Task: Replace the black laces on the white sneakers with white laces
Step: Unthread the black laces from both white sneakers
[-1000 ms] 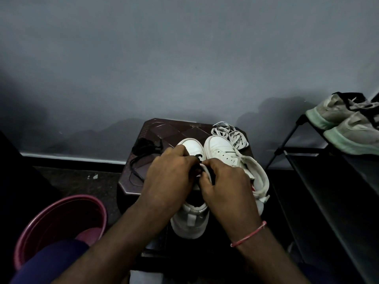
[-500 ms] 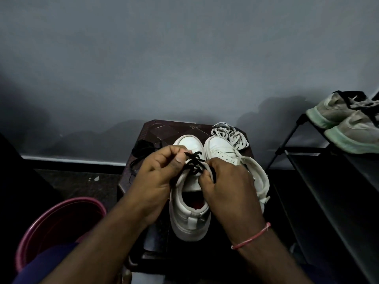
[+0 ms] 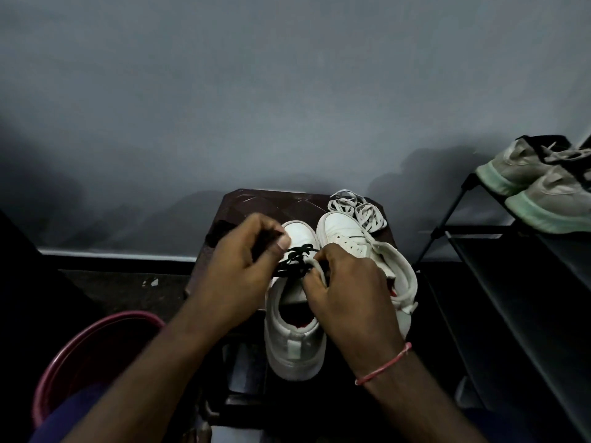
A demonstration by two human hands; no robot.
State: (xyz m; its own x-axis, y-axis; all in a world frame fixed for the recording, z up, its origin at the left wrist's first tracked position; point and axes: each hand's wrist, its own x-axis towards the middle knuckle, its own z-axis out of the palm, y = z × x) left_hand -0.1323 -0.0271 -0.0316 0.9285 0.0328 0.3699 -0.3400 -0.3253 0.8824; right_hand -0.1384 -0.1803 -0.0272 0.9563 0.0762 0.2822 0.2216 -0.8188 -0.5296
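We pinch the black lace point(image 3: 295, 260) in our left hand point(image 3: 246, 266) and draw it outward, while our right hand point(image 3: 345, 292) steadies the near-left sneaker point(image 3: 292, 340) on the tabletop point(image 3: 256, 203); pulling one eyelet at a time should avoid snags.

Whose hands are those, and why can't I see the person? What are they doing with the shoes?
The camera sits on the person's head and looks forward and down, so you see only their arms and hands, the way they see them. The left hand pinches and pulls the black lace of the near white leather sneaker, while the right hand works on the same sneaker, at its lace holes. Whether it grips the lace too is hidden. The second white sneaker stands beside it and shows no black lace in its holes. Both sit on a dark brown plastic stool. A loose bundle of white laces lies at its far edge, waiting to go in. On the right, a pair of grey sneakers with green soles rests on a black metal rack. At lower left is a round pink plastic tub.
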